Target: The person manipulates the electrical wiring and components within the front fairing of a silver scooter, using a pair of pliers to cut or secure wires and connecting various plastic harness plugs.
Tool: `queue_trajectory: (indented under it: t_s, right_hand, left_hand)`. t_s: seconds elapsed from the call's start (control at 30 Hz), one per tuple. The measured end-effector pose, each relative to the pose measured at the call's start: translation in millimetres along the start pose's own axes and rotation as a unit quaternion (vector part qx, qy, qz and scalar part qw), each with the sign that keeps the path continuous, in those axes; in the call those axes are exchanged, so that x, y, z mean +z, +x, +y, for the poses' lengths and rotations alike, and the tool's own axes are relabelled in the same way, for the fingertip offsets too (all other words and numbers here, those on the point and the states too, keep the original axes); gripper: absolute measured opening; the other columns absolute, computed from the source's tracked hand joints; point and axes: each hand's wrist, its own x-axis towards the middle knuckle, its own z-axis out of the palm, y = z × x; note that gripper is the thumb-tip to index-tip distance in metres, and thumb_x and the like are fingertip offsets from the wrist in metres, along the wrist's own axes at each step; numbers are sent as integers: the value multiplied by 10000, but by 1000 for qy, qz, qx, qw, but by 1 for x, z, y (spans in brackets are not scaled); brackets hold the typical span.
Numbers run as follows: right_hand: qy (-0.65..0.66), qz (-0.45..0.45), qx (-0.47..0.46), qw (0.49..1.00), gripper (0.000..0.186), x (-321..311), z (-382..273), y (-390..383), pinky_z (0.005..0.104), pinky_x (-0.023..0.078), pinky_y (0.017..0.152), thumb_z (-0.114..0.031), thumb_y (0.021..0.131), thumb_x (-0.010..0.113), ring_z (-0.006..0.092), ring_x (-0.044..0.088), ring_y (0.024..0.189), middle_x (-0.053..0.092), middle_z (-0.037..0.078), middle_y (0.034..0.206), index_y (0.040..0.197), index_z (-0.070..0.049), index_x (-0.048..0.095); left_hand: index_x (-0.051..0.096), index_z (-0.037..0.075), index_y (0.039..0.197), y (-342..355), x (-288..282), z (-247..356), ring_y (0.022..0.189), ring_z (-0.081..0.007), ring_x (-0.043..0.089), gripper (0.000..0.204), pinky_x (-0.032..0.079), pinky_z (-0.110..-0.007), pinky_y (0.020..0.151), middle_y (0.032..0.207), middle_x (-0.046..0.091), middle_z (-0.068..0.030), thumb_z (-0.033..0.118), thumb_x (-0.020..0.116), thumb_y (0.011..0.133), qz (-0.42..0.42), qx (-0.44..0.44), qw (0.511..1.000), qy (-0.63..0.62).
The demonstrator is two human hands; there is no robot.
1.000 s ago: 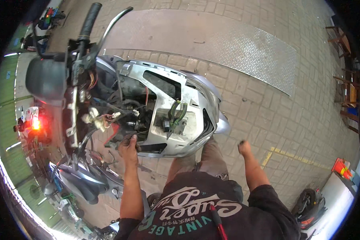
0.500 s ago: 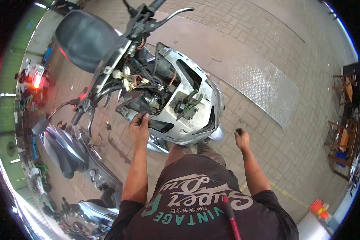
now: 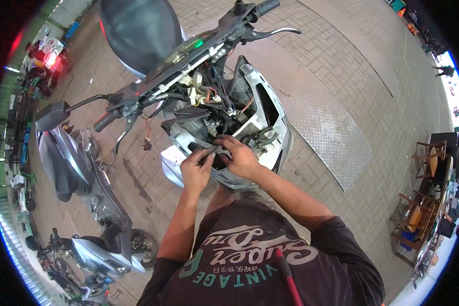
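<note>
The silver-grey plastic scooter front shell [image 3: 273, 153] stands open below the black handlebar [image 3: 222, 37], white plastic connectors [image 3: 193, 95] exposed; closing up looks not yet done. Left hand [image 3: 195, 166] and right hand [image 3: 239, 159] curl close together at the shell's near-left edge; whether they pinch anything, I cannot tell.

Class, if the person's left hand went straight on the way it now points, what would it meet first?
Most likely the silver front panel: its rim appears right at the left hand, though depth is unclear, so I cannot tell whether they touch.
</note>
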Motion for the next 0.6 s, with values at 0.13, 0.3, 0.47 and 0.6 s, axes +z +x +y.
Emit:
queue_trajectory:
  t_s: [0.13, 0.3, 0.47, 0.6]
  right_hand:
    - [-11, -42, -8, 999, 234, 16, 10, 19, 396, 481, 773, -145, 766, 587, 338, 583, 890, 611, 155, 957, 979, -52, 618]
    - [36, -51, 87, 994, 202, 9, -2, 29, 393, 476, 740, -180, 800, 586, 343, 599, 833, 626, 163, 910, 933, -39, 640]
    - [42, -35, 142, 988, 202, 6, -4, 38, 285, 458, 598, -162, 836, 600, 134, 554, 609, 622, 127, 734, 983, -28, 636]
    - [126, -40, 210, 969, 214, 11, 10, 40, 258, 449, 630, -139, 851, 589, 89, 530, 663, 606, 21, 710, 1013, -5, 627]
  left_hand:
    - [646, -12, 882, 8, -8, -8, 682, -111, 573, 127, 451, -240, 633, 747, 636, -56, 70, 641, 785, 3, -15, 999, -40]
    - [615, -20, 865, 28, -14, -17, 620, -104, 567, 105, 454, -230, 571, 723, 616, -41, 78, 602, 832, -4, -112, 964, -241]
    - [579, -22, 876, 51, -18, -33, 629, -116, 585, 102, 487, -250, 602, 744, 623, -64, 76, 565, 853, -62, -142, 926, -344]
    - [548, -34, 998, 64, -16, -35, 784, -159, 595, 176, 482, -276, 688, 921, 621, -112, 82, 534, 865, -105, -106, 909, -390]
